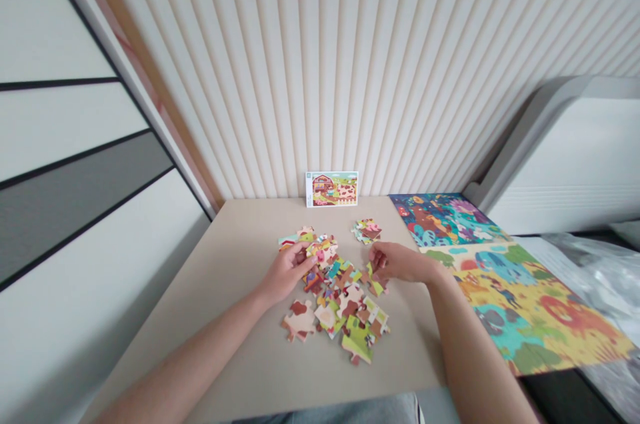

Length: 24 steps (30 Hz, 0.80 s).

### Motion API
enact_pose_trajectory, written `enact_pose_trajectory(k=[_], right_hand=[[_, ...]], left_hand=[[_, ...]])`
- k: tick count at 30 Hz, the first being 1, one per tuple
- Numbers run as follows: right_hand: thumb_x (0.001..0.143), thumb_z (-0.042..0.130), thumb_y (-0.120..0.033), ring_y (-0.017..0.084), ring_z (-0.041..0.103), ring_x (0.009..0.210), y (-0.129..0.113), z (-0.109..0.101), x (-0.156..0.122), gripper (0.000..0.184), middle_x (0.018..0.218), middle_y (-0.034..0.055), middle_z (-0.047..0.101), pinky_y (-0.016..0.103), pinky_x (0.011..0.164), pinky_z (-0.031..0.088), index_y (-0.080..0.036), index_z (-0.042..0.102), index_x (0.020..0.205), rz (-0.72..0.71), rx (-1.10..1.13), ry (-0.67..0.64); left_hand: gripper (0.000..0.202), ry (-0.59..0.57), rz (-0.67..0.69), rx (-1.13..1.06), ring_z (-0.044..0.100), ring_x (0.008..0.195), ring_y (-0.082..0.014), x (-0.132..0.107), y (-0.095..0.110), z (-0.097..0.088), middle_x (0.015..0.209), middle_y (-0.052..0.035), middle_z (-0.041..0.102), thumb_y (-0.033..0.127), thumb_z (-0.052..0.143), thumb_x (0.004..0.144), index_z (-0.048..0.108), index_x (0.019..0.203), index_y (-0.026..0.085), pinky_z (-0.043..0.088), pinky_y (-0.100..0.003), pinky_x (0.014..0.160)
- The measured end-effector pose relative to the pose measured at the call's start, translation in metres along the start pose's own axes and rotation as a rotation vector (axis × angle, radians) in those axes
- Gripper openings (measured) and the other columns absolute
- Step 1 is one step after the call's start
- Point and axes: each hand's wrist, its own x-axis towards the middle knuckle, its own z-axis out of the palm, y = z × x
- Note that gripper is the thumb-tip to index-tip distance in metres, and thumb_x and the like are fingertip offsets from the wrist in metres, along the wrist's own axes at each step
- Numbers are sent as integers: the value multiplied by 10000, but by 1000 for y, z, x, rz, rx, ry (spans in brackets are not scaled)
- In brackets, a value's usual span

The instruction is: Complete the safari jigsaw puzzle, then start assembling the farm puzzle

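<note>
My left hand (290,271) is closed on a puzzle piece (324,249) with a pink-and-cream animal print, held between thumb and fingers above the left part of the pile. My right hand (393,261) is curled shut at the pile's right side. Its fingertips are right over a yellow-green puzzle piece (376,284); whether they grip it or something else is hidden. Loose puzzle pieces (350,301) overlap in a heap between and below the hands. A cream piece with brown patches (300,321) lies at the heap's near left, and a green piece (357,339) at its near right.
A box with a farm picture (333,189) stands against the ribbed wall. A small cluster of pieces (367,230) lies beyond my right hand, others (295,236) beyond my left. Two picture sheets, dark blue (445,219) and yellow (530,311), lie on the right, near clear plastic wrapping (600,271).
</note>
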Motion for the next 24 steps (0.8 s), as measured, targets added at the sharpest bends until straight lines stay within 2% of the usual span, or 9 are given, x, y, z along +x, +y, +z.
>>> enact_pose_trajectory(k=[3,6,9,13,15,17,19,22,24], right_hand=[[783,713,-334,161,629,606,2,1,5,311,731,-14,656,270,558,488,-205,569,1025,-139,219,28],[818,695,-406,143,609,592,5,1,16,373,714,-22,621,284,582,513,-186,594,1102,-251,324,220],[846,657,-467,163,629,636,11,-2,28,429,776,20,658,331,642,543,-168,606,1150,-261,377,457],[859,640,-450,249,659,948,14,-5,31,430,1081,120,687,414,845,534,-194,642,1205,-194,144,792],[866,638,-430,262,628,1037,10,-4,29,381,1156,119,664,420,920,495,-218,688,1180,-193,-27,857],[888,621,-429,243,635,964,0,1,25,332,1081,99,683,393,889,490,-226,725,1130,-232,-83,755],[889,635,-447,221,639,879,-11,10,22,320,985,75,702,357,825,494,-230,743,1098,-280,-62,544],[816,731,-469,232,636,928,-26,25,21,386,1022,65,704,345,839,487,-252,734,1136,-326,-84,287],[764,783,-444,239,629,958,-31,33,21,433,1065,62,695,345,863,480,-260,723,1152,-334,-134,204]], left_hand=[[327,11,6,-1,681,803,-220,0,1,0,909,-48,695,438,672,880,642,1099,196,536,-327,747],[345,24,7,-4,683,790,-229,1,0,0,887,-49,698,454,681,866,652,1100,202,541,-341,741],[345,25,8,-9,682,786,-224,1,-2,0,882,-46,697,460,680,867,651,1095,203,544,-341,744],[347,20,9,-8,683,804,-212,2,-5,0,915,-39,698,462,668,882,631,1112,205,544,-327,752],[359,24,9,-6,686,815,-216,2,-6,0,945,-47,701,469,667,880,625,1120,206,546,-331,750],[368,28,13,-7,686,815,-222,2,-6,0,966,-59,703,477,665,878,624,1120,203,549,-342,746],[370,32,17,-10,684,810,-220,2,-6,0,966,-61,701,475,662,880,620,1123,200,551,-346,749],[366,62,23,-25,680,806,-206,2,-5,0,915,-40,691,463,655,887,605,1130,195,553,-335,765],[386,99,35,-36,675,804,-194,2,-4,-1,910,-31,683,457,650,890,587,1163,192,555,-330,780]])
